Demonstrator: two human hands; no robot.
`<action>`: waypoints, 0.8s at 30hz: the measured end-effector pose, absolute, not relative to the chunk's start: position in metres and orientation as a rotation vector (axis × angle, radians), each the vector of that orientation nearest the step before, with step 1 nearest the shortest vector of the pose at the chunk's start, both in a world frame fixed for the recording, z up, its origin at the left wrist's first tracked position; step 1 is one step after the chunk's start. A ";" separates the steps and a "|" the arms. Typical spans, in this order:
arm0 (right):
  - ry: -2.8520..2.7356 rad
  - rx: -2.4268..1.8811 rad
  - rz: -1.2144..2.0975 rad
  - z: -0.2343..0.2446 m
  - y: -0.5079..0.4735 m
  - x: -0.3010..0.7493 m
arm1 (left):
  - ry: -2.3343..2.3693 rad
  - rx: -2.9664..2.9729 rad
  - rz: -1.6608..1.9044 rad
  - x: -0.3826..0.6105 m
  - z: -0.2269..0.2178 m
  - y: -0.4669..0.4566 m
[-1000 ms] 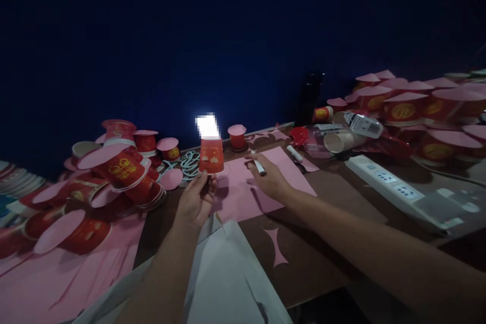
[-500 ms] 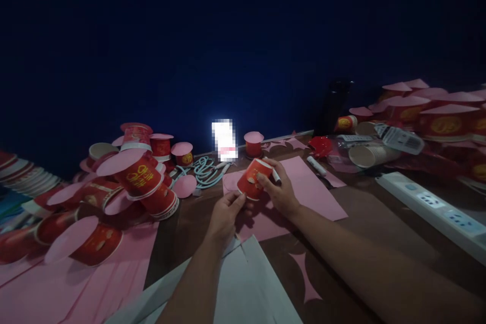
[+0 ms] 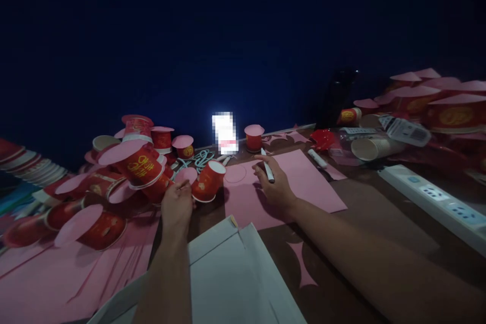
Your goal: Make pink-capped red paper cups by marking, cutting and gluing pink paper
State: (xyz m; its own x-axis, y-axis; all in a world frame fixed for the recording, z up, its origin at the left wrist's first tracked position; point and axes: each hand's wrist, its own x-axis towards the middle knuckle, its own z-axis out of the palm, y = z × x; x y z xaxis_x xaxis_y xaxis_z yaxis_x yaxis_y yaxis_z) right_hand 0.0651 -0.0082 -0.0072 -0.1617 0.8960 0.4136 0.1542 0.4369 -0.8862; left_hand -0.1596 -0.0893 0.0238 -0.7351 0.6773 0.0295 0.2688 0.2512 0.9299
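My left hand (image 3: 177,207) is closed at the lower left edge of a tilted red paper cup (image 3: 207,182), with the fingers partly hidden at its rim. My right hand (image 3: 275,179) grips a white marker pen (image 3: 268,166) above a sheet of pink paper (image 3: 304,187). A thin circle outline shows at that sheet's upper left. Just behind my left hand lies a pink paper disc (image 3: 187,175).
Red cups with pink discs (image 3: 131,162) crowd the left; more cups (image 3: 451,114) are heaped at right. A power strip (image 3: 429,202), a second marker (image 3: 317,158), a coiled cable (image 3: 204,159), a glowing screen (image 3: 224,131) and a pale folded board (image 3: 228,273) surround the sheet.
My left hand has moved left with the cup, off the pink sheet. My right hand has let go of the cup and now holds the marker over the paper. The drawn circle is uncovered.
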 end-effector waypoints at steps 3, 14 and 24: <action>-1.654 -0.939 0.857 -0.009 -0.009 0.068 | 2.473 0.972 1.171 -0.169 0.023 -0.089; -1.838 -1.083 0.752 -0.026 0.003 0.071 | 2.711 1.113 0.826 -0.176 0.017 -0.097; -1.876 -1.143 0.770 -0.027 0.004 0.070 | 2.747 1.141 0.502 -0.166 0.027 -0.100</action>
